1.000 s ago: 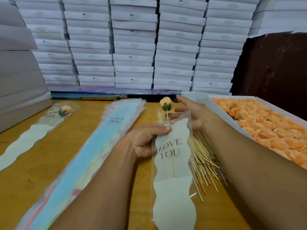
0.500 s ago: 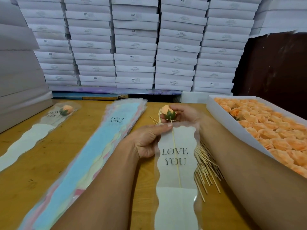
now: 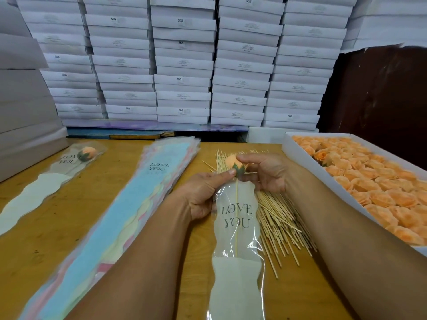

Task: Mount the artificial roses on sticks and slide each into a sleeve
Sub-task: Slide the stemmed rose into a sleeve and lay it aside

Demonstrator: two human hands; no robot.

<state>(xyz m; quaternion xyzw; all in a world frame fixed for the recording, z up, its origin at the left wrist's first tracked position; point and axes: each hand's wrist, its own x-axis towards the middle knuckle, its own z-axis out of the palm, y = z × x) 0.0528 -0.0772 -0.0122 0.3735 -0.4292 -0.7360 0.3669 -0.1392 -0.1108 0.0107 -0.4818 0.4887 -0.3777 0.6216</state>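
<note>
Peach rose (image 3: 231, 161) on its stick (image 3: 236, 218) sits at the mouth of a clear "LOVE YOU" sleeve (image 3: 236, 229), stick already inside. Right hand (image 3: 265, 173) pinches the rose head w/ curled fingers; left hand (image 3: 203, 192) grips the sleeve's top edge. Loose sticks (image 3: 279, 218) lie under the right hand, sleeve stack (image 3: 129, 211) left of the left hand, on the wooden worktop (image 3: 57, 227)

White flat boxes (image 3: 182, 65) stand stacked in tall columns behind a wooden table (image 3: 57, 227). A dark brown panel (image 3: 381, 100) stands at the right.
</note>
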